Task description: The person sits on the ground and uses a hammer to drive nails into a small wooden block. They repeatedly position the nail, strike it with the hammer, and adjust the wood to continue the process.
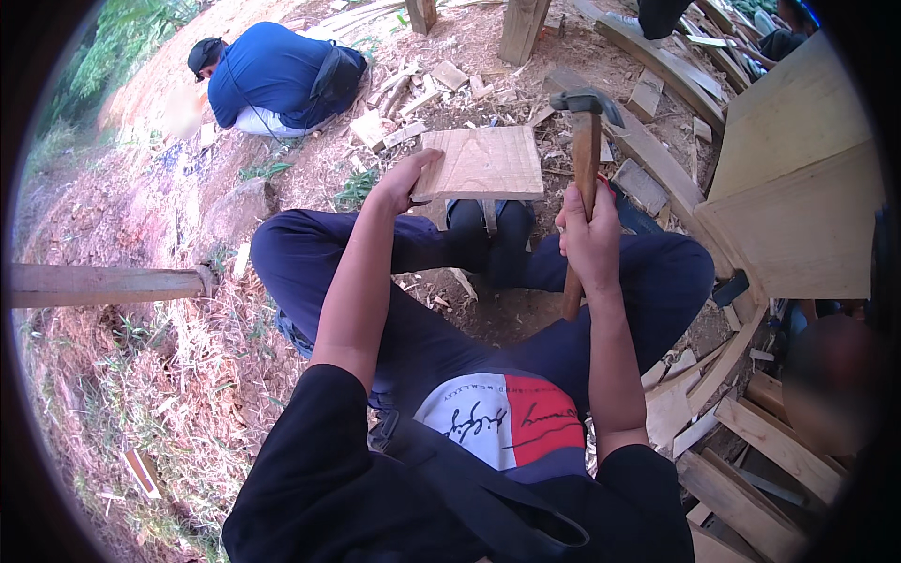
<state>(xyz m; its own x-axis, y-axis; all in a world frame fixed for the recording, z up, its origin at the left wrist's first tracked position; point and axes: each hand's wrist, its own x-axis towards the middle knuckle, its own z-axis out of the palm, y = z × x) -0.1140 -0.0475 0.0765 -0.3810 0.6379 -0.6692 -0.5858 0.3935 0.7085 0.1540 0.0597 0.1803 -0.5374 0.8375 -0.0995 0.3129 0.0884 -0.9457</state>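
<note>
My left hand (405, 182) grips a short, pale wooden board (483, 161) by its left end, the thumb lying on top. The board is held out above my feet, between my bent knees. Wrapped round the wooden handle of a claw hammer (585, 150) is my right hand (591, 236). The hammer stands nearly upright, its dark metal head on top and the handle's end pointing down. A gap separates the hammer from the board's right end. Something small and red shows just behind my right fingers, too little of it to name.
Wood scraps (413, 105) and chips litter the ground ahead. A person in a blue shirt (272, 80) crouches at the far left. A round pole (108, 284) juts in from the left. Large wooden panels (798, 178) stand at the right, above stacked planks (741, 497). Posts (523, 30) rise ahead.
</note>
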